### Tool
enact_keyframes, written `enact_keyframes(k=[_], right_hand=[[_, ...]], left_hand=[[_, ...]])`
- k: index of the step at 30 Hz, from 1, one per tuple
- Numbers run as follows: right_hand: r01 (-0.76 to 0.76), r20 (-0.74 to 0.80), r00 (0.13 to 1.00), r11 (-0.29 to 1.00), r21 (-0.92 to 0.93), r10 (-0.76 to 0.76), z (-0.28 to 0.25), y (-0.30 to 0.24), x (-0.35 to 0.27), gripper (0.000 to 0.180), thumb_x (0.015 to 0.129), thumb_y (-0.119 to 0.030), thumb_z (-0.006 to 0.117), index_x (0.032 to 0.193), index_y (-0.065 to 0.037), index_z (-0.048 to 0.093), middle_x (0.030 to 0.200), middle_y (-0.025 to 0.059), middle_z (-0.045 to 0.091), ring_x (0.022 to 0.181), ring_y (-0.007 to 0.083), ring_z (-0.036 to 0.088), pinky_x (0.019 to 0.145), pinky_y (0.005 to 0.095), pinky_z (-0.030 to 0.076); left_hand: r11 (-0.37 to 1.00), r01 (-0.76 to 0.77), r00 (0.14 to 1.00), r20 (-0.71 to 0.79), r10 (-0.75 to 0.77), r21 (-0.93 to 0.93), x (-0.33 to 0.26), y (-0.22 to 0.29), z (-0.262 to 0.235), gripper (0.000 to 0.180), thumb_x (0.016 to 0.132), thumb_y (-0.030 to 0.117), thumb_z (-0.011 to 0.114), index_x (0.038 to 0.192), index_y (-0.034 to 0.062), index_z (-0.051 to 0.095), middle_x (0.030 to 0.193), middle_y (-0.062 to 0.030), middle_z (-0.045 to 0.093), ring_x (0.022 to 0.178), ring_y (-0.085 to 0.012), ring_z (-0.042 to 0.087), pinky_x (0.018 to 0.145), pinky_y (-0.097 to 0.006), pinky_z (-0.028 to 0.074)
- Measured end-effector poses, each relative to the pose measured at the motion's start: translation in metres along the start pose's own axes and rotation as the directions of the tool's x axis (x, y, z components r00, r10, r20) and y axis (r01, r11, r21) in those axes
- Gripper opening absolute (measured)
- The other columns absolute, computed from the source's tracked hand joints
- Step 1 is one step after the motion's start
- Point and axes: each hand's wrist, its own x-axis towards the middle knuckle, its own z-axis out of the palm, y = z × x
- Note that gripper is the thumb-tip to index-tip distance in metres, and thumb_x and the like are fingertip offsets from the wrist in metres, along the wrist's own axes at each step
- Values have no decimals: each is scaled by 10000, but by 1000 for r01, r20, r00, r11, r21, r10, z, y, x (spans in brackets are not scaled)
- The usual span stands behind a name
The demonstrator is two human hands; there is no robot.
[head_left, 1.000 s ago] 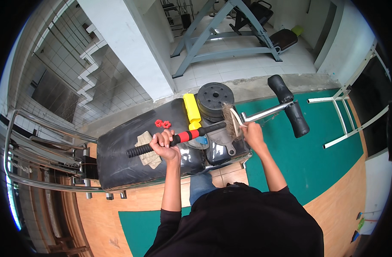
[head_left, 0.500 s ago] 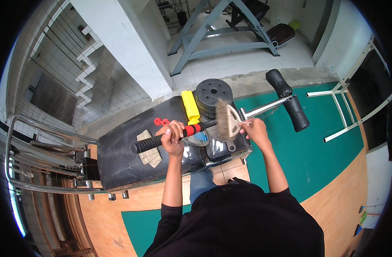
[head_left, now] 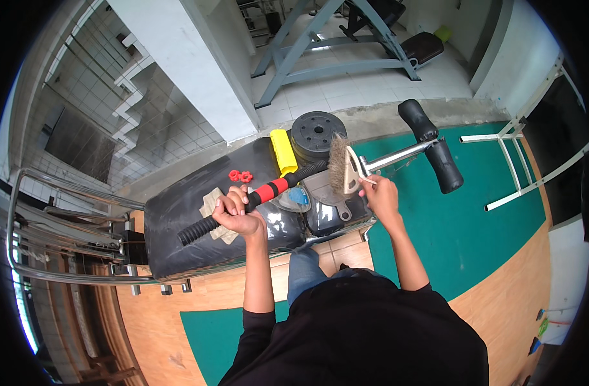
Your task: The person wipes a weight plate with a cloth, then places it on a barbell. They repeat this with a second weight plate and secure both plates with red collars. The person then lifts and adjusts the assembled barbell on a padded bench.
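Note:
My left hand (head_left: 240, 217) is closed around a dumbbell bar (head_left: 269, 191), black and threaded at its near end, with red and black bands. The bar slants over a black padded bench (head_left: 172, 225), its far end rising to the right. In my right hand (head_left: 380, 196) is a brush (head_left: 347, 170) with a pale handle and shaggy brown bristles, held a little right of the bar's far end and apart from it. Below the left hand lies a folded beige cloth (head_left: 211, 204), partly hidden. Two red star-shaped collar nuts (head_left: 245, 177) rest behind that hand.
On the bench stand a yellow box (head_left: 283, 151), stacked black weight plates (head_left: 318, 132), a dish with something blue (head_left: 298, 197) and a flat grey piece (head_left: 333, 199). A padded roller bar (head_left: 425, 136) juts right. Metal tubing (head_left: 56, 278) stands left, a white frame (head_left: 500, 139) right.
The bar has tilted, its near end dropping left and its far end rising. My left wrist has turned, with the hand lower and further left. The brush stays nearly in place.

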Motion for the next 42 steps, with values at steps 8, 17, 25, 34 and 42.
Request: enact_keyframes(k=[8, 17, 25, 34, 42], right_hand=[[-2, 163, 986, 963, 268, -44, 13, -33, -26, 248, 864, -229, 646, 893, 16, 676, 600, 44, 650, 401, 65, 509, 373, 232, 392], [15, -147, 989, 999, -49, -22, -17, 67, 24, 280, 891, -275, 608, 794, -18, 659, 562, 14, 606, 427, 96, 522, 413, 253, 411], [-65, 89, 994, 995, 72, 58, -3, 66, 11, 318, 924, -333, 544, 843, -41, 642, 610, 43, 609, 494, 117, 554, 487, 285, 423], [303, 153, 952, 879, -368, -264, 57, 79, 5, 278, 920, -229, 530, 1126, -43, 513, 987, 188, 566, 929, 372, 562, 764, 458, 463], [405, 129, 910, 775, -486, -394, 128, 152, 12, 400, 856, -233, 606, 1189, -41, 493, 985, 154, 532, 940, 332, 513, 797, 430, 427]], left_hand=[[999, 16, 984, -176, -21, -31, -22, -8, -7, 333, 873, 279, 373, 578, 168, 267, 471, 9, 267, 573, -140, 369, 768, -357, 419], [972, 165, 979, -93, -182, -166, -18, 63, -51, 345, 847, 276, 404, 537, 192, 278, 416, 37, 250, 517, -120, 325, 643, -290, 365], [941, 209, 978, -78, -195, 268, -40, 87, -107, 328, 829, 187, 476, 568, 154, 280, 435, 9, 281, 501, -131, 360, 630, -309, 403], [896, 275, 956, -201, -215, 348, -42, 79, -121, 312, 822, 132, 484, 581, 143, 287, 462, 0, 286, 504, -132, 372, 650, -312, 429], [919, 330, 937, -194, -291, 214, -30, 70, -126, 301, 819, 143, 476, 581, 152, 293, 458, 4, 282, 520, -131, 377, 659, -311, 428]])
